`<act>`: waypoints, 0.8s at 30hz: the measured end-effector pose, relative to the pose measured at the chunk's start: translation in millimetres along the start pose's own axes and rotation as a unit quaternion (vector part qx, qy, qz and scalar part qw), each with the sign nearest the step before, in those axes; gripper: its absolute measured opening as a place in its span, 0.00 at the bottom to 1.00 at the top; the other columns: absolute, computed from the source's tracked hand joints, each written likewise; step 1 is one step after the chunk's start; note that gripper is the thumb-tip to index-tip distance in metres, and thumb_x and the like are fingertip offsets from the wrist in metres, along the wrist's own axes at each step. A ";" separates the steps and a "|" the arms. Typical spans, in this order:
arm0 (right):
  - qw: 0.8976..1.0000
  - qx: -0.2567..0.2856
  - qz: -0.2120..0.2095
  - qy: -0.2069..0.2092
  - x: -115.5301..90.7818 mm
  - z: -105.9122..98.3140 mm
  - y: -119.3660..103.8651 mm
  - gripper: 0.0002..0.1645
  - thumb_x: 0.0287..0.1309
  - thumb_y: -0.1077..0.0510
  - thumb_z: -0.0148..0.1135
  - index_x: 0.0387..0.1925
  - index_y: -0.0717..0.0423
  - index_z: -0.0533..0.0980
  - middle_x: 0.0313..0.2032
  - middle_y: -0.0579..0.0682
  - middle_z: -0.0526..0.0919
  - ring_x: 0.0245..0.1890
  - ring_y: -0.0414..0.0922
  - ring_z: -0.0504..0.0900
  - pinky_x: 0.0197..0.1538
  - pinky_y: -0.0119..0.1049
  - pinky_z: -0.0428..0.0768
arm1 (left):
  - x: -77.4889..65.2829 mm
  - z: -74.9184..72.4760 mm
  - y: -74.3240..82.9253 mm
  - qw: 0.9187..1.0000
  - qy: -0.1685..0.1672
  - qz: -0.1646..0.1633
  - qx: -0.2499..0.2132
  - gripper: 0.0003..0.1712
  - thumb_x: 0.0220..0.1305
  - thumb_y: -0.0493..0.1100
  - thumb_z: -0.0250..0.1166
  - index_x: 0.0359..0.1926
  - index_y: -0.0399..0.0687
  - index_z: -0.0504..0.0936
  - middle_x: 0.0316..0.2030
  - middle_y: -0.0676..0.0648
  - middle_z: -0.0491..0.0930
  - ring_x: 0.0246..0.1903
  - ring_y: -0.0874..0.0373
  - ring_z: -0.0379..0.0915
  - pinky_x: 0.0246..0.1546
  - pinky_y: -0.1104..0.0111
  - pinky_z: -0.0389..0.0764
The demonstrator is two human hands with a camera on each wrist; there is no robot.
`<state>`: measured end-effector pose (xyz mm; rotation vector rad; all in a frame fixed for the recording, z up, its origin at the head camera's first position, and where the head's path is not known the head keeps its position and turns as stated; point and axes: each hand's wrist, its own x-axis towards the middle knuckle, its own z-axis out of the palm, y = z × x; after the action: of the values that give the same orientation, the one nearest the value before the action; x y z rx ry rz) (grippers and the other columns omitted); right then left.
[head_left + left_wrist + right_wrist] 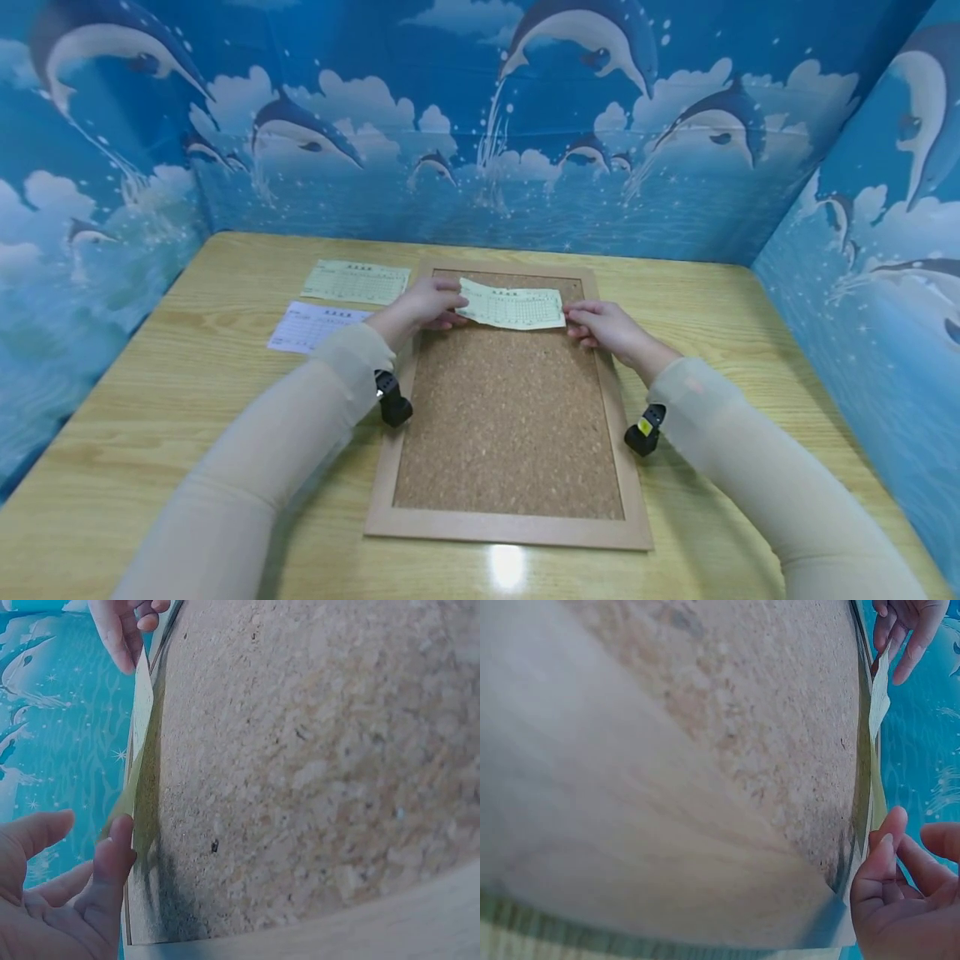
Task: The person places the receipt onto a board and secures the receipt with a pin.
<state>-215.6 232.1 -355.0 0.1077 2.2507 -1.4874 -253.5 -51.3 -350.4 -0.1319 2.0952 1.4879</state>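
Observation:
A pale green printed paper slip [512, 307] with a table of lines is stretched between both hands, over the upper part of a wood-framed cork board [513, 425]. My left hand [429, 302] holds the slip's left end in its fingers. At the other end, the right hand [603, 325] pinches the right edge. Both wrist views catch the paper edge-on: the slip [141, 712] bends slightly and stands at an angle to the cork, its shadow falling on the board. The left hand [71, 892] and right hand [907, 900] appear close up there with bent fingers.
Left of the board, another green printed slip [352, 283] lies on the wooden table [187, 375], with a white printed slip [311, 325] nearer the front, partly behind the left arm. A blue dolphin-print curtain [480, 192] encloses the table's back and sides.

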 end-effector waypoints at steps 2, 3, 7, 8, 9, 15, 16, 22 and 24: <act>1.000 0.000 -0.001 0.002 1.1 0.1 0.4 0.25 0.72 0.58 0.39 0.65 0.66 0.61 0.41 0.53 0.76 0.31 0.35 0.75 0.34 0.28 0.75 | -0.3 0.8 0.0 1.000 0.000 0.005 0.009 0.31 0.67 0.42 0.57 0.69 0.47 0.61 0.60 0.43 0.69 0.45 0.54 0.78 0.33 0.71 0.79; 1.000 0.000 -0.003 0.001 1.6 0.2 0.5 0.25 0.72 0.58 0.39 0.65 0.66 0.61 0.39 0.52 0.76 0.31 0.35 0.75 0.34 0.28 0.75 | -0.3 1.5 0.2 1.000 0.001 0.008 0.012 0.30 0.67 0.41 0.57 0.68 0.46 0.62 0.60 0.43 0.69 0.46 0.54 0.78 0.34 0.70 0.79; 1.000 -0.001 -0.004 0.003 2.9 0.3 1.1 0.25 0.72 0.58 0.39 0.65 0.66 0.61 0.37 0.50 0.77 0.31 0.36 0.75 0.33 0.28 0.75 | -0.3 4.1 0.4 0.999 0.010 0.020 0.043 0.28 0.67 0.41 0.57 0.66 0.44 0.64 0.61 0.43 0.68 0.49 0.53 0.76 0.40 0.66 0.78; 1.000 -0.002 -0.005 0.002 2.9 0.4 1.1 0.25 0.72 0.59 0.39 0.65 0.66 0.61 0.37 0.51 0.77 0.31 0.36 0.75 0.33 0.28 0.75 | -0.2 4.6 0.4 0.998 0.012 0.021 0.049 0.28 0.67 0.41 0.57 0.66 0.44 0.65 0.62 0.43 0.68 0.49 0.52 0.76 0.42 0.65 0.78; 1.000 -0.002 -0.005 0.001 2.8 0.5 1.0 0.25 0.72 0.59 0.39 0.65 0.66 0.61 0.37 0.51 0.77 0.31 0.36 0.75 0.33 0.29 0.75 | -0.1 5.0 0.3 0.998 0.014 0.022 0.056 0.27 0.67 0.42 0.57 0.66 0.44 0.65 0.62 0.43 0.67 0.50 0.52 0.75 0.43 0.64 0.77; 1.000 -0.006 -0.004 -0.001 1.3 1.9 0.7 0.25 0.72 0.58 0.39 0.66 0.66 0.59 0.38 0.52 0.76 0.31 0.36 0.74 0.34 0.29 0.75 | -1.9 5.7 -2.0 0.998 0.006 0.033 0.062 0.28 0.67 0.41 0.57 0.66 0.44 0.64 0.61 0.42 0.68 0.51 0.51 0.74 0.46 0.61 0.77; 1.000 -0.007 -0.003 0.000 1.4 2.2 0.7 0.26 0.72 0.58 0.39 0.66 0.66 0.59 0.38 0.52 0.76 0.32 0.37 0.74 0.34 0.29 0.75 | -2.2 5.8 -2.2 0.997 0.003 0.036 0.061 0.28 0.67 0.41 0.57 0.66 0.44 0.64 0.61 0.41 0.69 0.51 0.50 0.74 0.46 0.61 0.77; 1.000 -0.015 -0.001 0.005 0.6 4.0 1.1 0.26 0.72 0.57 0.40 0.67 0.64 0.58 0.38 0.52 0.76 0.33 0.38 0.75 0.36 0.30 0.74 | -3.7 6.4 -3.6 0.997 -0.007 0.041 0.069 0.28 0.68 0.42 0.57 0.67 0.44 0.63 0.61 0.41 0.69 0.53 0.50 0.73 0.47 0.60 0.76; 1.000 -0.018 -0.004 0.006 0.3 4.5 1.7 0.26 0.72 0.57 0.40 0.67 0.64 0.58 0.37 0.51 0.76 0.33 0.38 0.75 0.36 0.30 0.74 | -4.3 6.5 -4.4 0.996 -0.008 0.043 0.073 0.29 0.67 0.42 0.57 0.67 0.45 0.63 0.61 0.41 0.68 0.53 0.51 0.73 0.47 0.60 0.76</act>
<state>-213.9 228.7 -358.1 0.0967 2.2893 -1.4538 -245.7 -48.2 -353.5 0.0266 2.2127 1.3728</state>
